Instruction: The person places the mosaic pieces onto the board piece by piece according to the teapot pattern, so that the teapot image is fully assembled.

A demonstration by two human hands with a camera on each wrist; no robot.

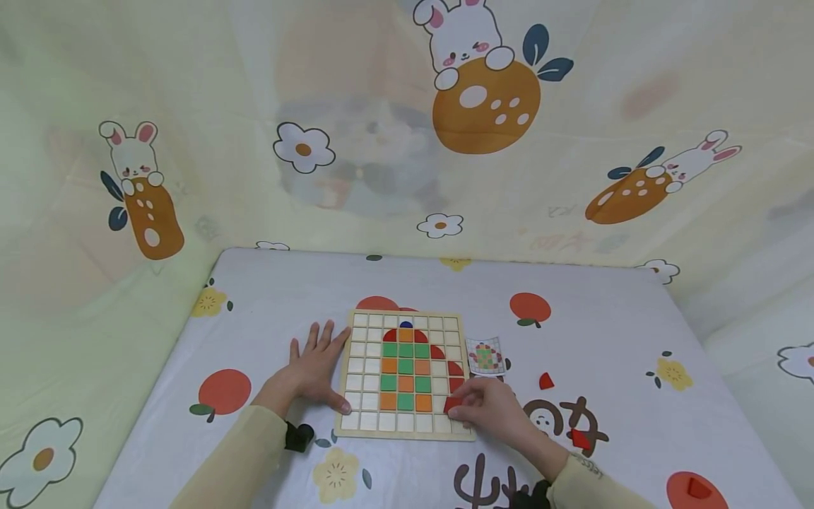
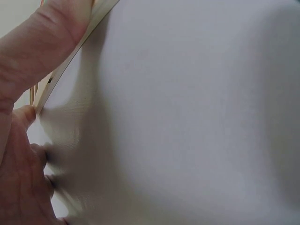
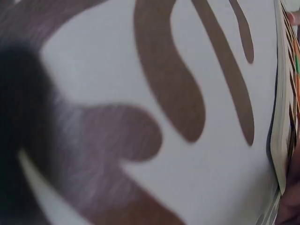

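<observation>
A wooden grid board lies flat, its cells partly filled with green and orange square tiles, red pieces and a dark blue piece near the top. My left hand is spread along the board's left edge, fingers straight; the left wrist view shows its thumb at the wooden rim. Over the lower right cells, my right hand pinches a red piece between thumb and fingertips, which partly cover it. In the right wrist view only a sliver of that hand shows, beside the board's edge.
Right of the board lies a small card printed with a coloured grid pattern. Loose red pieces lie farther right: one near the card, another lower, and a third near the front. A printed cloth covers the table; patterned curtains surround it.
</observation>
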